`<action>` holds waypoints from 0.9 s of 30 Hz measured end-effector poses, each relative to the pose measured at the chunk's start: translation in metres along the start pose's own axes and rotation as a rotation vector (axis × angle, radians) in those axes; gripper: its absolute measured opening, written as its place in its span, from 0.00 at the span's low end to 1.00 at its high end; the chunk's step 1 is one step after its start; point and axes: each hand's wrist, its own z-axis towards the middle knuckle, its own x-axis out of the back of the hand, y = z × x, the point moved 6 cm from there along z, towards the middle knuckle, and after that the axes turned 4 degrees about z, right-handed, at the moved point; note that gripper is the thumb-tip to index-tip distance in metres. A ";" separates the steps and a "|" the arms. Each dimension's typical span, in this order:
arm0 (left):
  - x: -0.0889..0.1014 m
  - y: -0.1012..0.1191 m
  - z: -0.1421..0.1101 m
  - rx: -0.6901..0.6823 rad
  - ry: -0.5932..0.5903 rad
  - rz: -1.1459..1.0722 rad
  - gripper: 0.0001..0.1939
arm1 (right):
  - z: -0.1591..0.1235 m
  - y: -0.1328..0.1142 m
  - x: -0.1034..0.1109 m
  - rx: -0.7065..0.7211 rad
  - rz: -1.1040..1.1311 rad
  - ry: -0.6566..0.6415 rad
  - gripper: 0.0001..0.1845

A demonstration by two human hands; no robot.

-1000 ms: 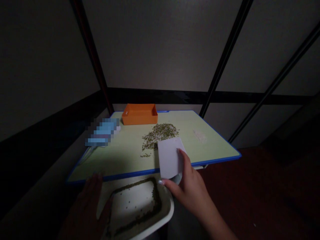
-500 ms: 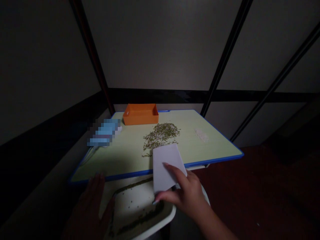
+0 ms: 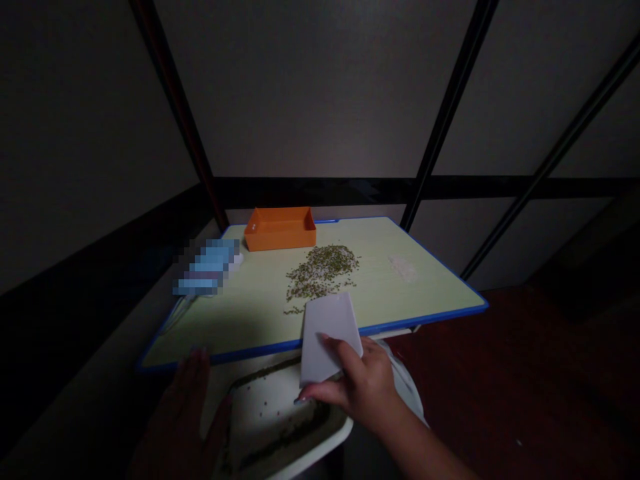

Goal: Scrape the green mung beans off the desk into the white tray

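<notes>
Clamping the white card [image 3: 327, 327] between the right hand's [image 3: 370, 383] thumb and fingers, ideally holding it level over the table [image 3: 385, 243] edge between grains [image 3: 327, 263] and tub [image 3: 330, 440], while resting the left hand [image 3: 173, 417], with grip too dark to tell, at the tub's left.

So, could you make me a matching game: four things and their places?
1. orange rectangular open box
2. flat white rectangular piece
3. white rounded tub
4. small pale scattered heap

A. held in the right hand
B. on the right part of a pale green, blue-edged tabletop
C. near the tabletop's far edge
D. in front of the tabletop's near edge

Pairs: 1-C; 2-A; 3-D; 4-B
</notes>
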 end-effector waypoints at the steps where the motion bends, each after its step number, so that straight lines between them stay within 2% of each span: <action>1: -0.001 0.000 0.000 0.003 -0.017 -0.009 0.33 | 0.001 -0.001 0.000 0.002 -0.007 0.006 0.40; 10: 0.002 0.003 0.002 0.016 -0.035 -0.002 0.34 | 0.007 -0.011 -0.002 -0.001 -0.057 0.068 0.40; 16: 0.006 0.007 0.005 0.062 -0.055 -0.015 0.35 | 0.006 -0.013 -0.008 0.002 -0.090 0.042 0.40; 20: 0.001 0.003 0.004 0.045 -0.057 -0.017 0.34 | 0.005 -0.015 -0.011 0.001 -0.106 0.015 0.39; 27: -0.009 -0.008 0.000 -0.022 0.008 0.011 0.35 | 0.005 -0.018 -0.012 0.024 -0.124 -0.026 0.38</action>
